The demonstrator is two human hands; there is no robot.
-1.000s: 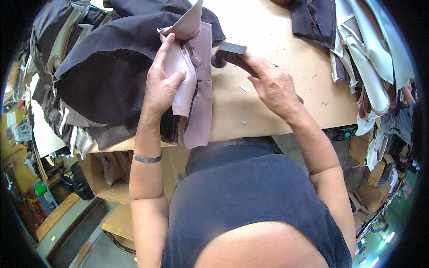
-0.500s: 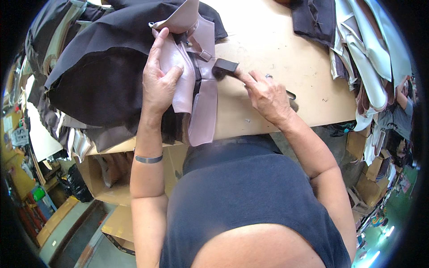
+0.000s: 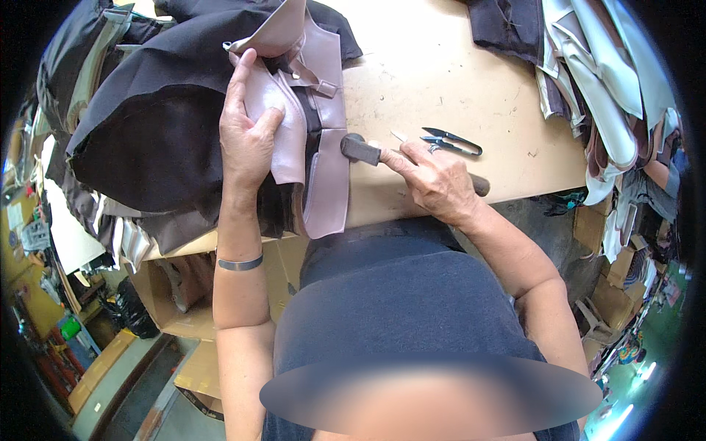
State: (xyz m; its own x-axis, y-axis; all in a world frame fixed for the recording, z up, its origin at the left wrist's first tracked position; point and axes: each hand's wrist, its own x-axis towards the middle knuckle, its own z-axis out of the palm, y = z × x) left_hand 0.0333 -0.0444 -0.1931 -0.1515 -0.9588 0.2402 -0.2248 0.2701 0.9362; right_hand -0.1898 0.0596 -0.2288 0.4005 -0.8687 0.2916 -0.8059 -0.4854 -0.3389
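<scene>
My left hand (image 3: 248, 151) grips a pale pink leather piece (image 3: 283, 136), thumb on top and forefinger stretched along its upper edge; the other fingers are hidden. Joined to that piece is more pink leather with a strap, lying over large dark brown panels (image 3: 140, 147). In my right hand (image 3: 440, 180) is a hammer (image 3: 360, 149), its dark head just right of the leather's edge and its handle end showing past my palm. My fingers wrap the handle, with the forefinger reaching toward the head. Black thread snips (image 3: 452, 141) lie beyond that hand.
The tan worktable (image 3: 412, 66) has its near edge against my body. Light grey and dark leather pieces (image 3: 610, 95) hang over its right end. An open cardboard box (image 3: 202, 382) stands below at the left, near a black plastic bag (image 3: 132, 305).
The hammer head has dropped and shifted slightly left, beside the leather's edge. The thread snips now show from behind my right hand. My left hand and the leather appear slightly farther left.
</scene>
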